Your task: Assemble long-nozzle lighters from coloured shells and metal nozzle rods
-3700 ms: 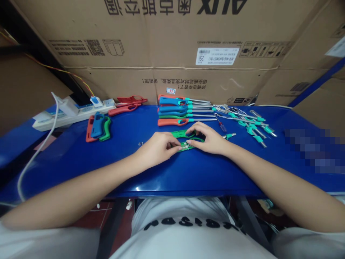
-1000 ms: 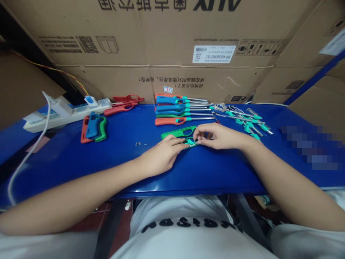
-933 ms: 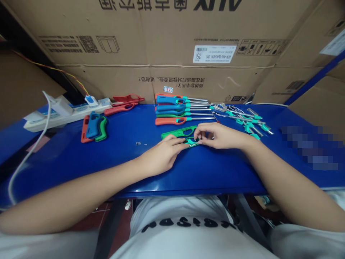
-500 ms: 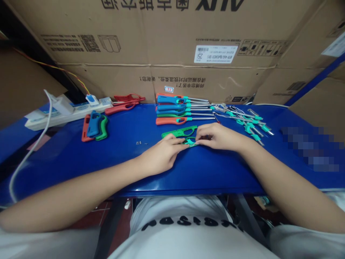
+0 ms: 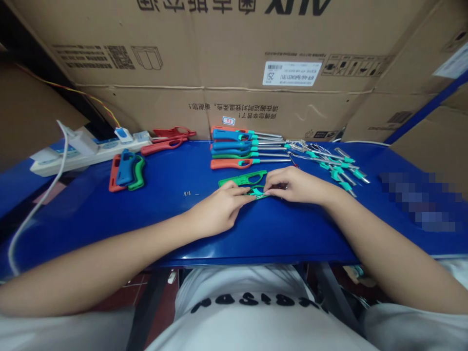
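Between my two hands lies a green lighter casing half (image 5: 260, 197) with a teal part (image 5: 258, 191) set in it. My left hand (image 5: 224, 207) is closed on its left end, the fingertips pressing it against the table. From the right, my right hand (image 5: 292, 185) pinches the casing's other end, thumb and fingers close together. What sits under those fingers is mostly hidden. Just behind, touching or nearly touching the fingers, rests another green casing half (image 5: 244, 179) with a loop-shaped trigger opening. Several small metal pins (image 5: 187, 193) lie left of my left hand.
Assembled long-nosed lighters (image 5: 231, 164) are lined up at the back. Metal nozzles with teal parts and wires (image 5: 340, 170) are heaped to their right. Coloured casing pieces (image 5: 127, 168) and a power strip (image 5: 98, 152) occupy the left. A cardboard wall (image 5: 234, 73) stands behind the blue table (image 5: 292, 239).
The view has shifted very slightly. Both hands keep their hold on the green casing half, with only a tiny movement of the right fingers.
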Available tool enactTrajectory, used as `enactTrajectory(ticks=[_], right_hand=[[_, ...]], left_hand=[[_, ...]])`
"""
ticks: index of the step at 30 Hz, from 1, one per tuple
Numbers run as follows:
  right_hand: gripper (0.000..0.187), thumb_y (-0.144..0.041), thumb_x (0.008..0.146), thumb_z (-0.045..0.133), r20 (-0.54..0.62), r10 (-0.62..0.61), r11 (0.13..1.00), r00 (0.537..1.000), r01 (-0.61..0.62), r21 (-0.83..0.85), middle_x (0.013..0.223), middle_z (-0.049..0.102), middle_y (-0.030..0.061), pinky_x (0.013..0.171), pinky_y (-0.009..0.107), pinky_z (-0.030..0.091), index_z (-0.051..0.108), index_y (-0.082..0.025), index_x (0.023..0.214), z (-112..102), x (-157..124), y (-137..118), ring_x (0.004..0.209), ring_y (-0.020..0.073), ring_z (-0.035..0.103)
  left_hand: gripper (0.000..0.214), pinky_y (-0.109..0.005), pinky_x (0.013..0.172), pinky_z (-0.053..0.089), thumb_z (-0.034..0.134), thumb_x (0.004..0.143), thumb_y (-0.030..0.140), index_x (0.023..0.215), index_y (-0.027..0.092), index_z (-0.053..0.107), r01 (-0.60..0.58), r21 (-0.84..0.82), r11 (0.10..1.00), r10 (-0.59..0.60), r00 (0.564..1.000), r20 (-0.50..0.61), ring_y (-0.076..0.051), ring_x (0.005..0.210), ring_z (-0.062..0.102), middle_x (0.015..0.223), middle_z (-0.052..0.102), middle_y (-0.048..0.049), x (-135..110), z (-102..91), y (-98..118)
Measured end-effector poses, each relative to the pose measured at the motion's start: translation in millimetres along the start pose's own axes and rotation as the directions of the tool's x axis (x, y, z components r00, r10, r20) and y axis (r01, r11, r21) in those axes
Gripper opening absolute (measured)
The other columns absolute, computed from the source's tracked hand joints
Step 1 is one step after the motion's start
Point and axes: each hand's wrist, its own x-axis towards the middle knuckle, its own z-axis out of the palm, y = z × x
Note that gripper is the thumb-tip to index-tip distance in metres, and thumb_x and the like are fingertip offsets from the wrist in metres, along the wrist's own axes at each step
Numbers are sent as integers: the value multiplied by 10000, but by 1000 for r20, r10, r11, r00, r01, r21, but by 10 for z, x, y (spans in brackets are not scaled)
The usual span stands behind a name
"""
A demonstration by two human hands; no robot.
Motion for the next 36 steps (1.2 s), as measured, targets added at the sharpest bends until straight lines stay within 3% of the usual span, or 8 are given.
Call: enactTrajectory(ticks=[13, 36], right_hand=[[185, -286, 926, 615, -37, 15, 999, 999, -13, 52, 847, 698, 66, 658, 264, 468, 730, -163, 851, 62, 22, 40, 728, 149, 619], [232, -356, 933, 626, 20, 51, 992, 999, -53, 111, 892, 702, 72, 739, 296, 490, 749, -162, 898, 11, 16, 49, 795, 167, 626]], left_hand=[[437, -464, 951, 536, 438, 968, 95, 1336, 191, 653, -2, -43, 999, 2, 1000, -4, -261, 1083, 570, 1362, 639, -148, -2, -2, -11], [442, -435, 956, 534, 450, 963, 89, 1345, 190, 648, -11, -5, 1000, 11, 1000, 10, -247, 1070, 569, 1378, 634, -135, -3, -1, -21]])
